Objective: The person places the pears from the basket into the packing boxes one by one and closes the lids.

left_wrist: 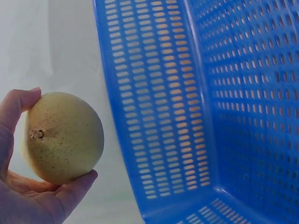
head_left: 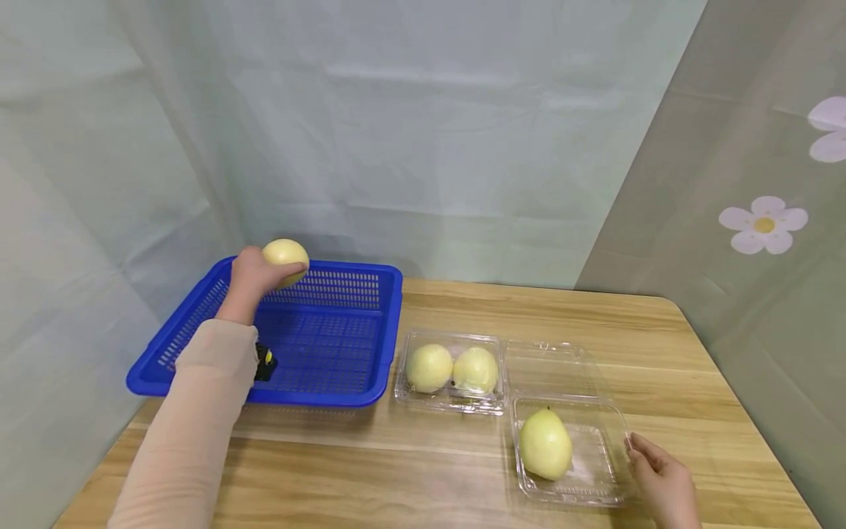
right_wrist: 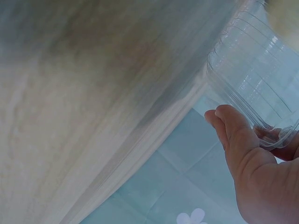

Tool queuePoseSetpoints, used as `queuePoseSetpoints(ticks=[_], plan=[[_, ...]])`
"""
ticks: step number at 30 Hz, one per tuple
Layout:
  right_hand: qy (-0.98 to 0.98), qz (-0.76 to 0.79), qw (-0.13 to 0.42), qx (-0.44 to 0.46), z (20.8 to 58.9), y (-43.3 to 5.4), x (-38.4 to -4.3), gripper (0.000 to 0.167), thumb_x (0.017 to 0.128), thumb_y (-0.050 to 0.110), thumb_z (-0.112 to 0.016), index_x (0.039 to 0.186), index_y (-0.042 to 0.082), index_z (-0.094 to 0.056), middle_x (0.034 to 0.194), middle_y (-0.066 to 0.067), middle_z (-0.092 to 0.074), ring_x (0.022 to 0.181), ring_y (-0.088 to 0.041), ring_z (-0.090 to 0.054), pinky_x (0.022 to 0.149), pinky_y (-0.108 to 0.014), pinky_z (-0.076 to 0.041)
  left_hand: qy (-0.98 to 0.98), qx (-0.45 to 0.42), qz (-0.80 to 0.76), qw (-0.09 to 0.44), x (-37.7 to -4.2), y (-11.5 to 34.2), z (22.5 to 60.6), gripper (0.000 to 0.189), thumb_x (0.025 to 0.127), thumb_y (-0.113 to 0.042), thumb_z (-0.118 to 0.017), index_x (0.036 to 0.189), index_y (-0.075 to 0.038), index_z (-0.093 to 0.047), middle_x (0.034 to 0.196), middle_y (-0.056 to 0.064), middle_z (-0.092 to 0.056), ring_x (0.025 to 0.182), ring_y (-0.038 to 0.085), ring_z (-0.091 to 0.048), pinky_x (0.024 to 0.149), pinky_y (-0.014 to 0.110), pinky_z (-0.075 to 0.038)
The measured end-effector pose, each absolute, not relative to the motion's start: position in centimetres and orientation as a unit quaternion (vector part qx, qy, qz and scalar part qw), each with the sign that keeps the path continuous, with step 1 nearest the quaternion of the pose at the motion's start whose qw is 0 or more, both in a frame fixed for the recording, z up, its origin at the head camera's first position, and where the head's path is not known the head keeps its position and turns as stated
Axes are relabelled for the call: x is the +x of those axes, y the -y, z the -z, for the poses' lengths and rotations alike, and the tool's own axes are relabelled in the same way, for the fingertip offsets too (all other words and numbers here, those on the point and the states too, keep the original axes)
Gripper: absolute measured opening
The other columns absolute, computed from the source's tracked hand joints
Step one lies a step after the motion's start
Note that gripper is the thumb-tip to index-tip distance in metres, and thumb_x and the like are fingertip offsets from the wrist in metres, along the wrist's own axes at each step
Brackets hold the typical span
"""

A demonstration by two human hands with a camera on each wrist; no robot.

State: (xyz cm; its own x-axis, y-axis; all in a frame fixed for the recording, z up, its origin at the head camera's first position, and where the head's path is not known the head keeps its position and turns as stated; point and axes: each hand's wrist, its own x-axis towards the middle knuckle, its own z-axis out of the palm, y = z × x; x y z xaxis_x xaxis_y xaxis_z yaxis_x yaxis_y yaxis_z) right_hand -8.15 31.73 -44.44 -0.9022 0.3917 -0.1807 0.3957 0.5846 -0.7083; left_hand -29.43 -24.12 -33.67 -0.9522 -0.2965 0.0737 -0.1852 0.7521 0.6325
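My left hand (head_left: 254, 283) grips a pale yellow pear (head_left: 286, 253) above the back left of the blue basket (head_left: 391, 330). In the left wrist view the thumb and fingers curl round the pear (left_wrist: 65, 137), its stem end facing the camera. At the right, my right hand (head_left: 663, 481) pinches the right edge of an open clear plastic box (head_left: 595, 491). One pear (head_left: 545, 444) sits in the left part of that box, and its lid (head_left: 548, 367) lies folded back behind it. Thumb and fingers (right_wrist: 233, 126) meet the box's rim in the right wrist view.
Between basket and open box stands another clear box (head_left: 452, 404) with two pears (head_left: 429, 367) in it. Beside the left sleeve shows a small black item (head_left: 266, 364) with a yellow spot. A grey-green curtain (head_left: 423, 147) hangs behind the wooden table (head_left: 396, 470).
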Motion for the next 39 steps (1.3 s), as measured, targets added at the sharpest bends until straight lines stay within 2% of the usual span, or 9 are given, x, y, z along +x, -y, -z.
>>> queuePoseSetpoints(ticks=[5,17,24,28,30,32,35,37,39], plan=[[-0.883,0.411,0.008,0.225,44.5,-31.8,-8.0,0.041,0.094,0.008,-0.047,0.131,-0.01,-0.047,0.129,-0.026,-0.051,0.076,0.019,-0.046,0.067,-0.004,-0.046,0.934,0.108,0.326,0.095,-29.5,23.3,33.2,0.073,0.076,-0.04,-0.07,0.118,0.016,-0.047,0.108,0.031,-0.054,0.094,0.041,-0.049,0.083,0.053,-0.044],[-0.876,0.429,-0.008,0.219,44.4,-31.4,-7.9,0.039,0.095,0.005,-0.048,0.13,-0.013,-0.047,0.128,-0.027,-0.051,0.074,0.024,-0.042,0.067,-0.002,-0.045,0.931,0.087,0.345,0.084,-29.5,20.8,31.5,0.08,0.076,-0.039,-0.072,0.129,0.014,-0.044,0.118,0.033,-0.053,0.103,0.043,-0.051,0.086,0.055,-0.045],[-0.877,0.428,0.004,0.216,44.3,-31.4,-8.1,0.04,0.096,0.007,-0.047,0.132,-0.011,-0.046,0.13,-0.025,-0.049,0.075,0.025,-0.04,0.068,-0.002,-0.044,0.935,0.063,0.342,0.072,-29.4,19.0,30.7,0.083,0.078,-0.039,-0.072,0.134,0.013,-0.039,0.123,0.033,-0.051,0.109,0.045,-0.049,0.091,0.056,-0.043],[-0.879,0.427,0.007,0.212,44.3,-31.3,-8.2,0.04,0.096,0.007,-0.046,0.132,-0.011,-0.045,0.131,-0.024,-0.048,0.078,0.022,-0.045,0.069,-0.002,-0.045,0.933,0.05,0.349,0.073,-29.2,18.0,30.1,0.083,0.077,-0.039,-0.072,0.133,0.012,-0.04,0.123,0.032,-0.052,0.108,0.045,-0.049,0.089,0.055,-0.044],[-0.879,0.427,0.011,0.21,44.3,-31.3,-8.2,0.041,0.097,0.007,-0.045,0.133,-0.011,-0.044,0.132,-0.024,-0.048,0.087,0.012,-0.055,0.071,-0.003,-0.046,0.931,0.046,0.355,0.073,-29.1,17.6,29.9,0.082,0.076,-0.038,-0.072,0.133,0.012,-0.04,0.123,0.031,-0.052,0.108,0.044,-0.049,0.089,0.055,-0.044],[-0.882,0.422,0.015,0.208,44.3,-31.3,-8.3,0.041,0.097,0.008,-0.045,0.133,-0.01,-0.044,0.132,-0.024,-0.048,0.097,-0.004,-0.062,0.073,-0.006,-0.049,0.928,0.045,0.362,0.071,-29.0,17.3,29.8,0.081,0.076,-0.037,-0.072,0.133,0.011,-0.041,0.123,0.03,-0.052,0.108,0.043,-0.049,0.088,0.054,-0.045],[-0.886,0.415,0.015,0.207,44.3,-31.2,-8.3,0.041,0.097,0.008,-0.045,0.133,-0.01,-0.045,0.132,-0.024,-0.049,0.105,-0.018,-0.062,0.073,-0.007,-0.05,0.928,0.043,0.365,0.065,-28.8,17.0,29.8,0.081,0.077,-0.037,-0.072,0.134,0.011,-0.04,0.124,0.03,-0.052,0.108,0.043,-0.049,0.088,0.055,-0.045],[-0.884,0.419,0.015,0.207,44.3,-31.3,-8.4,0.04,0.097,0.008,-0.045,0.133,-0.011,-0.045,0.132,-0.025,-0.048,0.101,-0.012,-0.063,0.073,-0.007,-0.049,0.927,0.04,0.367,0.061,-28.6,16.8,29.9,0.081,0.077,-0.037,-0.072,0.134,0.011,-0.039,0.124,0.03,-0.052,0.108,0.043,-0.05,0.088,0.055,-0.045],[-0.881,0.422,0.017,0.212,44.3,-31.3,-8.4,0.041,0.097,0.008,-0.045,0.133,-0.01,-0.045,0.132,-0.024,-0.048,0.094,0.0,-0.06,0.072,-0.005,-0.048,0.928,0.034,0.365,0.06,-28.5,16.5,29.9,0.081,0.077,-0.038,-0.072,0.133,0.011,-0.04,0.123,0.03,-0.052,0.108,0.043,-0.05,0.087,0.055,-0.045]])
